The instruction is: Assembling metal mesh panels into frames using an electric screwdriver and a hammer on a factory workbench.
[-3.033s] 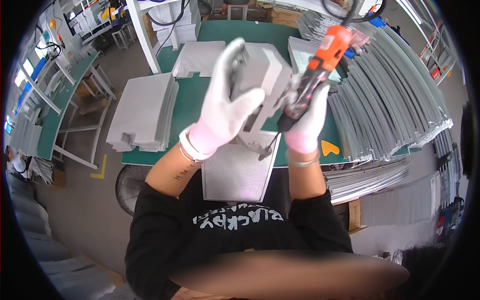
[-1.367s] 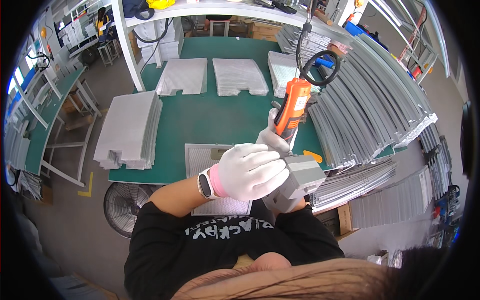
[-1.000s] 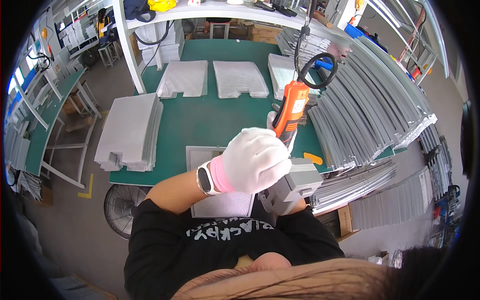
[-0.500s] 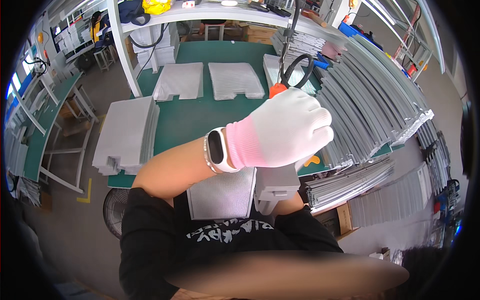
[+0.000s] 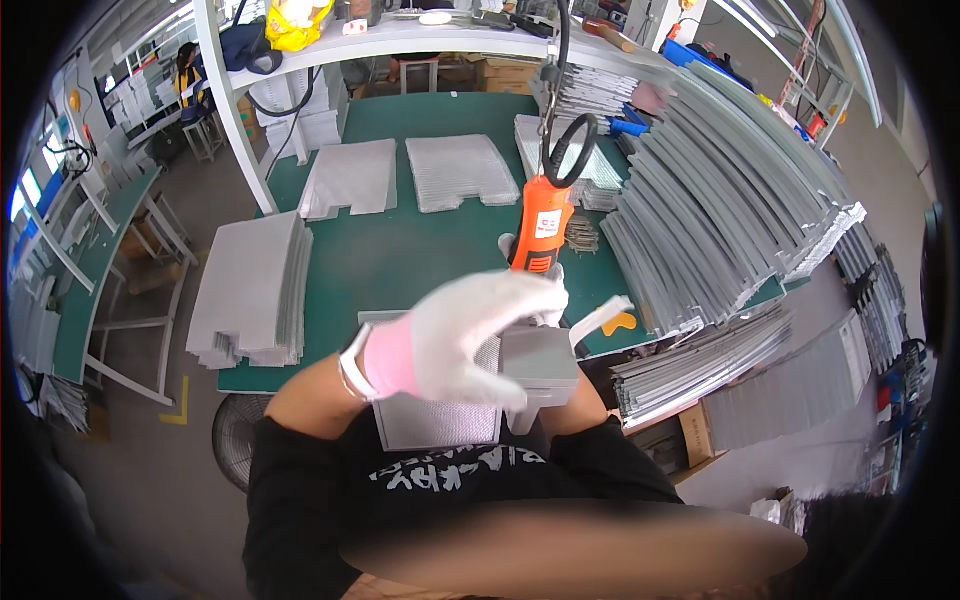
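My left hand (image 5: 470, 335), in a white glove with a pink cuff, hovers above a framed silver mesh panel (image 5: 425, 425) at the table's near edge. Its thumb and fingers are spread, with nothing seen between them. Just beyond, an orange electric screwdriver (image 5: 541, 225) hangs upright from a cable. Gloved fingers of my right hand (image 5: 507, 244) show around its lower body; the rest of that hand is hidden by my left hand and a grey plastic block (image 5: 545, 365) over my right forearm. The screwdriver's tip is hidden too.
Stacks of notched grey sheets (image 5: 250, 285) lie on the green table (image 5: 400, 260) at left and back. Long grey frames (image 5: 720, 200) are piled on the right, beside small metal pieces (image 5: 582, 236). A white shelf (image 5: 400, 38) crosses the back; a fan (image 5: 235, 440) stands below left.
My left hand has come down and toward me from in front of the screwdriver, its curled fingers spreading. The screwdriver's orange body and my right fingers on it now show.
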Action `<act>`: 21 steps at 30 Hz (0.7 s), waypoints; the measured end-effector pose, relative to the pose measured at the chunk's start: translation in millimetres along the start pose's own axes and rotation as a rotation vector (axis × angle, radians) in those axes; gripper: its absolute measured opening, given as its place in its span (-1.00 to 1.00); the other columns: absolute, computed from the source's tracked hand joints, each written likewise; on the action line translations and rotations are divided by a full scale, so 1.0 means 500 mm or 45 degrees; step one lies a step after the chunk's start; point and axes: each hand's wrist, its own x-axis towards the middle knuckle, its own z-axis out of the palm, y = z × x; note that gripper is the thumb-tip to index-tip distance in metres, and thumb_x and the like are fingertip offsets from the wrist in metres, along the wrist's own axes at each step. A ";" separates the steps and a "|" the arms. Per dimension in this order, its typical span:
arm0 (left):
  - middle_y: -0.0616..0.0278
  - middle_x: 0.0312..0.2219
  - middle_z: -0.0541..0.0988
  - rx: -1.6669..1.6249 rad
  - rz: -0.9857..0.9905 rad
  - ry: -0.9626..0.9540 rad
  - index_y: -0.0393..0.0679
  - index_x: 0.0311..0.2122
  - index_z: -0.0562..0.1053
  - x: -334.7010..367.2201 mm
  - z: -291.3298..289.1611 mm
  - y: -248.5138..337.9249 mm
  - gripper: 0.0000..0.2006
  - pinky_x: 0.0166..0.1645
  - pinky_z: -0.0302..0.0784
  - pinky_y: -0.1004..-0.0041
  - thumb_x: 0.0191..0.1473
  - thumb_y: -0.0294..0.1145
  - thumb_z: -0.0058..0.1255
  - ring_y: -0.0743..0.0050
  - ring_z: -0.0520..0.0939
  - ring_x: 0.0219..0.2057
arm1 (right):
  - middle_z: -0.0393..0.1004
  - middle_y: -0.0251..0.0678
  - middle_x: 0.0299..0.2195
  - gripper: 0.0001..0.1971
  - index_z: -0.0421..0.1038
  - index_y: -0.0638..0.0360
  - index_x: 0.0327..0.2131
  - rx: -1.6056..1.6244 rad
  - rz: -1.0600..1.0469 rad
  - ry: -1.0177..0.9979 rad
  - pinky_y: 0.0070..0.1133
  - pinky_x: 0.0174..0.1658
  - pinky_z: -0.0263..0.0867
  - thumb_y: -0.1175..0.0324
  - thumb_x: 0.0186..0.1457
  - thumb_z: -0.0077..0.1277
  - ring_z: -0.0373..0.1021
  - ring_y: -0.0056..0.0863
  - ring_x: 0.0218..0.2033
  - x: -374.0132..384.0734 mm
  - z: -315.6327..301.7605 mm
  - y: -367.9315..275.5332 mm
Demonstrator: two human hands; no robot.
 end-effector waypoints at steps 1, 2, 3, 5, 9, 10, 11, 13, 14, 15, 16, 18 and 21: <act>0.03 -0.10 0.53 0.027 0.021 0.031 -0.25 0.07 0.38 -0.018 0.023 -0.009 -0.29 0.06 0.42 0.19 -0.23 -0.19 0.32 -0.07 0.55 -0.10 | 0.43 -0.35 -0.52 -0.27 0.10 0.24 0.29 -0.231 -0.012 -0.440 -0.69 -0.49 0.28 -0.14 0.27 -0.14 0.32 -0.64 -0.61 0.031 -0.112 -0.002; 0.01 -0.08 0.52 0.047 0.005 0.058 -0.26 0.09 0.36 -0.032 0.034 -0.011 -0.31 0.03 0.42 0.12 -0.17 -0.17 0.27 -0.10 0.54 -0.09 | 0.36 -0.37 -0.57 -0.21 0.06 0.23 0.30 -0.080 0.040 -0.463 -0.67 -0.46 0.22 -0.20 0.24 -0.09 0.24 -0.65 -0.62 0.019 -0.074 0.016; 0.01 -0.08 0.52 0.048 0.000 0.055 -0.26 0.09 0.36 -0.041 0.047 -0.011 -0.31 0.03 0.42 0.12 -0.17 -0.17 0.27 -0.10 0.54 -0.09 | 0.36 -0.37 -0.57 -0.21 0.06 0.23 0.30 -0.074 0.041 -0.463 -0.67 -0.46 0.22 -0.20 0.24 -0.09 0.24 -0.65 -0.62 0.021 -0.070 0.024; -0.02 -0.09 0.52 0.205 0.029 0.120 -0.26 0.06 0.38 -0.048 0.063 -0.016 -0.37 -0.02 0.42 0.12 -0.13 -0.15 0.22 -0.09 0.54 -0.09 | 0.27 -0.32 -0.67 -0.35 0.10 0.19 0.18 0.371 0.187 -0.724 -0.53 -0.61 0.21 -0.04 0.22 0.04 0.25 -0.51 -0.72 0.030 -0.063 0.026; -0.04 -0.10 0.52 0.207 0.118 0.152 -0.26 0.01 0.41 -0.047 0.064 -0.026 -0.45 -0.07 0.42 0.13 -0.10 -0.21 0.16 -0.10 0.55 -0.14 | 0.23 -0.43 -0.63 -0.12 0.01 0.18 0.31 0.170 0.132 -0.864 -0.65 -0.51 0.12 -0.24 0.14 0.03 0.16 -0.64 -0.65 0.045 -0.091 0.029; -0.04 -0.11 0.53 0.180 0.107 0.161 -0.26 -0.01 0.42 -0.049 0.063 -0.030 -0.49 -0.08 0.42 0.14 -0.11 -0.25 0.14 -0.09 0.55 -0.16 | 0.23 -0.43 -0.63 -0.12 0.01 0.18 0.31 0.172 0.131 -0.862 -0.65 -0.51 0.12 -0.24 0.14 0.03 0.16 -0.64 -0.65 0.044 -0.084 0.028; -0.04 -0.12 0.53 0.152 0.095 0.170 -0.26 -0.04 0.43 -0.050 0.063 -0.032 -0.52 -0.09 0.43 0.15 -0.12 -0.29 0.12 -0.08 0.55 -0.19 | 0.25 -0.41 -0.60 -0.13 0.02 0.18 0.30 0.193 0.154 -0.876 -0.65 -0.50 0.13 -0.23 0.14 0.04 0.18 -0.63 -0.63 0.041 -0.074 0.026; -0.03 -0.13 0.53 0.137 0.079 0.171 -0.26 -0.04 0.43 -0.048 0.064 -0.032 -0.52 -0.10 0.43 0.16 -0.13 -0.33 0.10 -0.06 0.55 -0.20 | 0.27 -0.39 -0.57 -0.14 0.03 0.18 0.30 0.214 0.173 -0.887 -0.65 -0.48 0.15 -0.23 0.15 0.04 0.20 -0.62 -0.61 0.034 -0.064 0.024; -0.03 -0.15 0.54 0.125 0.064 0.172 -0.26 -0.04 0.42 -0.046 0.065 -0.031 -0.53 -0.10 0.43 0.17 -0.14 -0.36 0.08 -0.05 0.55 -0.22 | 0.30 -0.37 -0.54 -0.16 0.05 0.17 0.28 0.157 0.147 -0.814 -0.64 -0.46 0.16 -0.22 0.15 0.04 0.22 -0.61 -0.59 0.029 -0.064 0.023; -0.03 -0.15 0.54 0.121 0.065 0.172 -0.26 -0.04 0.42 -0.045 0.066 -0.029 -0.53 -0.10 0.43 0.17 -0.14 -0.36 0.08 -0.05 0.55 -0.22 | 0.32 -0.35 -0.51 -0.18 0.08 0.17 0.27 0.100 0.122 -0.741 -0.64 -0.44 0.18 -0.21 0.15 0.04 0.24 -0.60 -0.56 0.025 -0.065 0.022; 0.01 -0.18 0.56 0.131 0.050 0.203 -0.25 -0.06 0.45 -0.043 0.067 -0.024 -0.56 -0.10 0.43 0.19 -0.14 -0.38 0.07 -0.01 0.56 -0.23 | 0.32 -0.35 -0.51 -0.18 0.08 0.17 0.27 0.101 0.118 -0.737 -0.64 -0.44 0.18 -0.21 0.15 0.04 0.24 -0.60 -0.56 0.023 -0.068 0.020; 0.04 -0.21 0.57 0.136 0.034 0.232 -0.24 -0.08 0.47 -0.042 0.062 -0.017 -0.59 -0.11 0.44 0.21 -0.13 -0.41 0.05 0.02 0.56 -0.25 | 0.38 -0.31 -0.44 -0.19 0.13 0.19 0.23 -0.117 0.012 -0.643 -0.63 -0.40 0.23 -0.23 0.14 0.04 0.28 -0.59 -0.51 0.018 -0.075 0.013; 0.12 -0.28 0.59 -0.020 -0.238 0.177 -0.21 -0.15 0.52 -0.054 0.057 -0.016 -0.71 -0.10 0.44 0.26 -0.03 -0.43 0.03 0.10 0.57 -0.27 | 0.43 -0.28 -0.39 -0.19 0.19 0.23 0.17 -0.527 -0.207 -0.376 -0.65 -0.37 0.27 -0.27 0.11 0.04 0.34 -0.59 -0.47 -0.005 -0.064 0.006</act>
